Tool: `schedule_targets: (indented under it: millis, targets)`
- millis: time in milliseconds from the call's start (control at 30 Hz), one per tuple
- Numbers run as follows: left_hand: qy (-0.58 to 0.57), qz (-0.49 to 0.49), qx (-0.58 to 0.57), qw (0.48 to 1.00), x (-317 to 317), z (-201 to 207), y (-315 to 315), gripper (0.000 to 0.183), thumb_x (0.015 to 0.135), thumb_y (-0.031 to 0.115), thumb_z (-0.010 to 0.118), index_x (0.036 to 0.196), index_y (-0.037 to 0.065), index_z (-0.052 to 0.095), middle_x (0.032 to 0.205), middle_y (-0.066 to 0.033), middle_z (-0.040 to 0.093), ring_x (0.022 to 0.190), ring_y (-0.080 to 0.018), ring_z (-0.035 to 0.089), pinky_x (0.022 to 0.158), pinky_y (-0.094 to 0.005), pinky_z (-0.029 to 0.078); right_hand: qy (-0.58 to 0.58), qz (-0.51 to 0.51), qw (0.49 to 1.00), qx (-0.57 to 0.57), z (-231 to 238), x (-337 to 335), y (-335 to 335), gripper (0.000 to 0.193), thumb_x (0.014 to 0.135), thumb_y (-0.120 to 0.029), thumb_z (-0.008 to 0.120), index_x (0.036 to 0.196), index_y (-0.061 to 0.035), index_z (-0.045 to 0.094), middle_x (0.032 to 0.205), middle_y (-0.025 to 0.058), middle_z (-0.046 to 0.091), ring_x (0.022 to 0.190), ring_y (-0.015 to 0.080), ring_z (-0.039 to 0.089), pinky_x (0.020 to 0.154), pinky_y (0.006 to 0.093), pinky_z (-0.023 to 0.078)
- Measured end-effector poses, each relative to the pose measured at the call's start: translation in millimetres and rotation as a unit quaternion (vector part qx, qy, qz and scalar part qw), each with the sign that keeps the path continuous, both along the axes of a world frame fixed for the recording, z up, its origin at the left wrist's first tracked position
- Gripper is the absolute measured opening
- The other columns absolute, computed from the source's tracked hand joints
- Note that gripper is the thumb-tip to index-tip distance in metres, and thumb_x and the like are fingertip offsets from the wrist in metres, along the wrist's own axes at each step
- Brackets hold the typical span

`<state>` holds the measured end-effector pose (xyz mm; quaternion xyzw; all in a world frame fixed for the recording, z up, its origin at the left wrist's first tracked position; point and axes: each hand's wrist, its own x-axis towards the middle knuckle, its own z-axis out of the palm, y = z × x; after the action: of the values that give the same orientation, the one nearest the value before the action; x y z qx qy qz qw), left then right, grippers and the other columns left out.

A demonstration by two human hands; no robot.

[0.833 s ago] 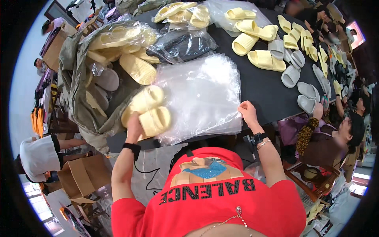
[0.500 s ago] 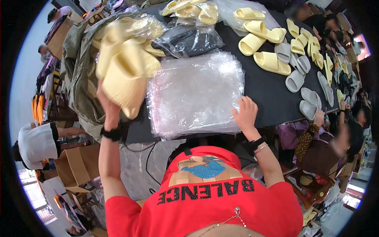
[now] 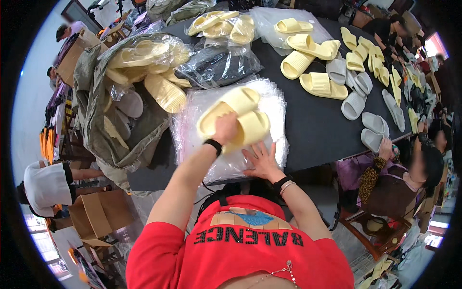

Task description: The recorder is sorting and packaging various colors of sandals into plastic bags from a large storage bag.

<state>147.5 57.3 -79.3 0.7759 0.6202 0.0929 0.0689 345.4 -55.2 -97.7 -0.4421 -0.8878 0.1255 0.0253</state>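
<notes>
A pair of pale yellow slide slippers (image 3: 254, 127) lies side by side over a stack of clear plastic bags (image 3: 190, 154) on the black table in front of me. My left hand (image 3: 226, 127) is closed on the slippers at their near left side; its fingertips are partly hidden. Just below the slippers, my right hand (image 3: 263, 162) rests with fingers spread on the near part of the bag stack, holding nothing. Left of the stack, a yellow slipper (image 3: 166, 92) in clear wrap lies at the mouth of a grey-green cloth sack (image 3: 150, 137).
Inside the sack are wrapped yellow slippers (image 3: 139, 55) and greyish ones (image 3: 129, 103). A bagged dark bundle (image 3: 219, 66) lies behind the stack. Loose yellow slippers (image 3: 323, 85) and grey slippers (image 3: 353, 102) spread rightward. A person (image 3: 409, 168) sits at the right; a cardboard box (image 3: 103, 212) stands left.
My left hand has brought the yellow slippers from over the sack rightward onto the bag stack. My right hand has moved left from the stack's right edge, near the slippers.
</notes>
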Motion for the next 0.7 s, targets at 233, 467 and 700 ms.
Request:
schedule_targets:
  millis: [233, 467, 700]
  targets:
    - [0.065, 0.032, 0.005, 0.997, -75, 63, -11, 0.014, 0.074, 0.013, 0.053, 0.085, 0.004, 0.053, 0.081, -0.0126, 0.06, 0.076, -0.0294, 0.061, 0.066, -0.0437, 0.046, -0.016, 0.0, 0.999, -0.04, 6, -1, 5, 0.082, 0.068, -0.068, 0.054, 0.137, -0.0297, 0.032, 0.148, 0.0082, 0.013, 0.136, 0.0364, 0.0, 0.095, 0.0721, -0.002]
    - [-0.009, -0.059, -0.039, 0.997, -45, 21, -111, 0.014, 0.073, 0.009, 0.052, 0.086, 0.005, 0.053, 0.083, -0.0134, 0.059, 0.076, -0.0339, 0.06, 0.067, -0.0445, 0.046, -0.053, 0.006, 0.997, -0.055, 1, -1, 6, 0.087, 0.068, -0.073, 0.048, 0.139, -0.0278, 0.03, 0.149, 0.0096, 0.007, 0.136, 0.0367, -0.004, 0.094, 0.0724, -0.006]
    - [-0.088, 0.28, -0.023, 0.956, -211, -22, -175, 0.013, 0.078, 0.014, 0.053, 0.087, 0.003, 0.052, 0.08, -0.0214, 0.06, 0.079, -0.0405, 0.057, 0.07, -0.0489, 0.043, -0.001, 0.04, 0.998, -0.038, 4, -8, 3, 0.086, 0.069, -0.073, 0.048, 0.138, -0.0234, 0.032, 0.149, 0.0118, 0.011, 0.137, 0.0355, -0.004, 0.096, 0.0706, -0.006]
